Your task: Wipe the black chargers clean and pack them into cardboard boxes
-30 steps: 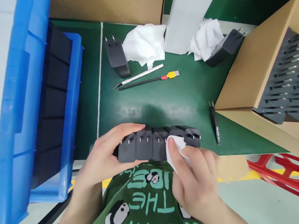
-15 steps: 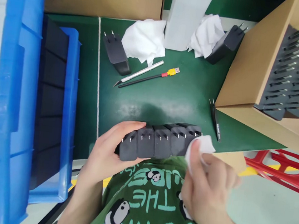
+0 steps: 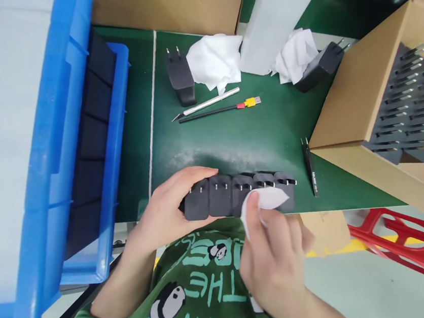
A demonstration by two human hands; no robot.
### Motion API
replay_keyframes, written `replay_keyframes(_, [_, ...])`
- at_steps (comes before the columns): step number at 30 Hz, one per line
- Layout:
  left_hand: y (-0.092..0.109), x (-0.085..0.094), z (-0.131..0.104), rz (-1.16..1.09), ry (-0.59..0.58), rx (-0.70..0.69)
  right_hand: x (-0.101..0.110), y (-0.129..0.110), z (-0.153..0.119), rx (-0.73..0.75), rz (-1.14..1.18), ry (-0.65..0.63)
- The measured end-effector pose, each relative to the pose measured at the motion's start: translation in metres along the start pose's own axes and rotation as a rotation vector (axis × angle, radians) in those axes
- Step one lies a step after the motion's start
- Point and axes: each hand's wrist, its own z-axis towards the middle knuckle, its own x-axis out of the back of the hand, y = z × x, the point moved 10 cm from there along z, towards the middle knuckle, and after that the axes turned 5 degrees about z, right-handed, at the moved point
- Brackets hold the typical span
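Observation:
A row of several black power adapters (image 3: 219, 200), prongs facing up toward me, lies at the front edge of the green table. My left hand (image 3: 170, 208) is wrapped round the left end of the row, thumb on the far side and fingers beneath. In my right hand (image 3: 276, 250) a white cloth (image 3: 270, 199) is pinched between thumb and fingers. The cloth covers part of the adapters right of the row's middle, against their prong faces. Where exactly it touches is hidden by the cloth itself.
Crumpled white cloths (image 3: 215, 60) and two single adapters (image 3: 181, 76) lie toward the back. Nearer are a craft knife (image 3: 211, 101), a short USB cable (image 3: 221, 110) and black tweezers (image 3: 310, 167). A cardboard box (image 3: 354, 88) holding adapters stands right, blue bins (image 3: 113, 168) left, a red stool (image 3: 397, 241) below.
My right hand with the cloth has moved left along the row, from the right-end adapter toward the middle. My left hand keeps its hold. The camera view has shifted slightly.

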Motion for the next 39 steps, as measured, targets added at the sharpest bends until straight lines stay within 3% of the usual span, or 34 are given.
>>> replay_keyframes(2, [-0.001, 0.001, -0.001, -0.015, 0.003, -0.005, -0.011, -0.026, 0.006, 0.113, 0.006, -0.044])
replay_keyframes(4, [-0.002, 0.000, -0.002, -0.049, -0.012, 0.005, -0.016, -0.050, 0.010, 0.262, 0.185, -0.111])
replay_keyframes(7, [-0.004, -0.001, -0.002, -0.081, -0.032, 0.026, -0.004, -0.054, 0.003, 0.391, 0.504, -0.185])
replay_keyframes(9, [-0.003, -0.001, -0.001, -0.060, -0.024, 0.010, 0.010, -0.024, -0.001, 0.254, 0.497, -0.079])
replay_keyframes(11, [-0.001, -0.001, 0.000, -0.030, -0.016, -0.007, 0.018, 0.010, -0.006, 0.014, 0.246, 0.052])
replay_keyframes(13, [-0.002, -0.002, 0.000, -0.013, -0.018, -0.001, 0.015, 0.016, -0.010, -0.114, -0.039, 0.100])
replay_keyframes(15, [-0.002, -0.001, 0.000, -0.016, -0.008, -0.005, -0.001, -0.008, -0.005, -0.037, -0.097, 0.051])
replay_keyframes(17, [-0.003, -0.001, 0.000, -0.038, -0.003, 0.001, -0.015, -0.045, -0.001, 0.178, 0.114, -0.042])
replay_keyframes(19, [-0.005, -0.001, 0.000, -0.055, -0.001, 0.010, -0.012, -0.064, -0.004, 0.354, 0.362, -0.109])
replay_keyframes(20, [-0.005, -0.001, 0.000, -0.049, -0.002, 0.008, -0.005, -0.057, -0.006, 0.346, 0.436, -0.085])
replay_keyframes(22, [-0.004, -0.001, 0.001, -0.002, -0.002, -0.011, 0.013, -0.013, -0.009, 0.121, 0.407, 0.077])
replay_keyframes(24, [-0.002, -0.001, 0.002, 0.045, 0.005, -0.028, 0.027, 0.036, -0.021, -0.168, 0.163, 0.237])
replay_keyframes(26, [-0.002, 0.000, 0.003, 0.064, 0.011, -0.019, 0.027, 0.049, -0.028, -0.279, -0.123, 0.270])
replay_keyframes(28, [-0.001, 0.001, 0.003, 0.059, 0.022, -0.018, 0.011, 0.031, -0.022, -0.225, -0.261, 0.201])
replay_keyframes(30, [0.000, 0.001, 0.002, 0.051, 0.025, -0.018, -0.006, -0.002, -0.010, -0.109, -0.225, 0.129])
replay_keyframes(32, [0.000, 0.002, 0.002, 0.022, 0.022, -0.013, -0.017, -0.039, 0.000, 0.066, -0.044, 0.059])
replay_keyframes(35, [-0.002, 0.000, 0.002, 0.008, 0.004, 0.024, -0.017, -0.081, -0.001, 0.400, 0.430, -0.101])
replay_keyframes(37, [-0.002, 0.000, 0.002, 0.030, -0.006, 0.025, -0.004, -0.080, -0.010, 0.509, 0.692, -0.169])
replay_keyframes(39, [0.000, 0.001, 0.003, 0.034, 0.002, 0.002, 0.010, -0.051, -0.017, 0.422, 0.807, -0.156])
